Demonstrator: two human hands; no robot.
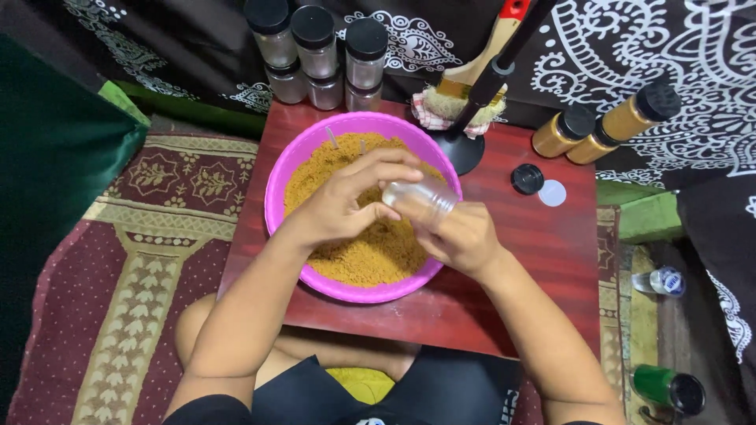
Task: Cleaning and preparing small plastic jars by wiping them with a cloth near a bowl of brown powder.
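Note:
A pink bowl [277, 185] full of golden-brown powder [378, 252] sits on a low red table [543, 260]. Over the bowl my right hand [463, 236] grips a small clear jar [421, 197], tilted on its side with the mouth toward the left. My left hand [350, 198] is at the jar's mouth, fingers curled over the opening and touching it. Two thin sticks [332, 137] poke out of the powder at the bowl's far side.
Several empty black-lidded jars [317, 51] stand stacked behind the bowl. Filled jars [598, 126] lie at the table's right back. A loose black lid [527, 179] and white disc [552, 193] lie beside a black stand base [461, 149]. A brush [472, 79] rests behind.

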